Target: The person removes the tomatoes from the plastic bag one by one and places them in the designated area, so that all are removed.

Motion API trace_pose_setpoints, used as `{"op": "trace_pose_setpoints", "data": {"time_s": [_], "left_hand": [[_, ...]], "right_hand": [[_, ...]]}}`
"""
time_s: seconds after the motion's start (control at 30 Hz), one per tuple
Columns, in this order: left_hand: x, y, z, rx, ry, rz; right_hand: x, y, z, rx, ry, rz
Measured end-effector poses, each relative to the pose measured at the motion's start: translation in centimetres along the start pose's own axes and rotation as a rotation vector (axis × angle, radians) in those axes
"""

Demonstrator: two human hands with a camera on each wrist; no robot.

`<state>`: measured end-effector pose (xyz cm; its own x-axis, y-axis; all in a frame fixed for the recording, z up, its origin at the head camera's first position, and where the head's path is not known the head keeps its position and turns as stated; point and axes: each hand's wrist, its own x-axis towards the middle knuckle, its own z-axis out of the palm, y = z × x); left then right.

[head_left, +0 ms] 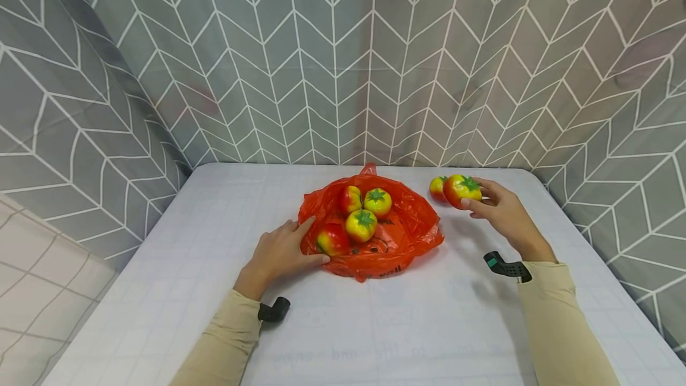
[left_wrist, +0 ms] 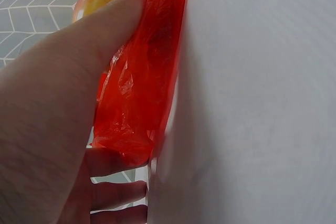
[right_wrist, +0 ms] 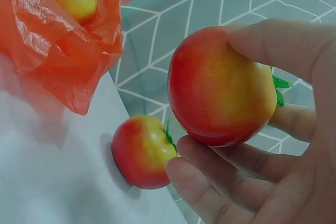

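A red plastic bag (head_left: 393, 231) lies spread open on the table, with several red-and-yellow tomatoes (head_left: 361, 225) with green leafy tops inside it. My left hand (head_left: 284, 252) holds the bag's left edge, thumb along the near rim and fingers around the far side. In the left wrist view the thumb lies over the red plastic (left_wrist: 136, 87), and a tomato shows behind it. Above the table to the right of the bag, my right hand (head_left: 501, 210) grips a tomato (right_wrist: 223, 87) between thumb and fingers. Another tomato (right_wrist: 143, 152) sits on the table just beyond it.
The white-covered table (head_left: 214, 213) ends at its back edge against a grey curtain (head_left: 343, 64) with white zigzag lines. Similar patterned cloth hangs on both sides. Black wrist devices (head_left: 506, 267) are strapped over beige sleeves.
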<state>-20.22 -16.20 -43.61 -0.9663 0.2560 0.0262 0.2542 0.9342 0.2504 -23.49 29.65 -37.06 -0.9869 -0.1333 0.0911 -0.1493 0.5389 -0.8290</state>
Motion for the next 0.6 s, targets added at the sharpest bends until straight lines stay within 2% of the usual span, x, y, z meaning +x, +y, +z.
{"op": "trace_pose_setpoints", "data": {"time_s": [0.6], "left_hand": [[-0.08, 0.23, 0.00, -0.018, -0.008, -0.015]], "right_hand": [[-0.02, 0.99, -0.32, 0.007, 0.031, 0.045]]}}
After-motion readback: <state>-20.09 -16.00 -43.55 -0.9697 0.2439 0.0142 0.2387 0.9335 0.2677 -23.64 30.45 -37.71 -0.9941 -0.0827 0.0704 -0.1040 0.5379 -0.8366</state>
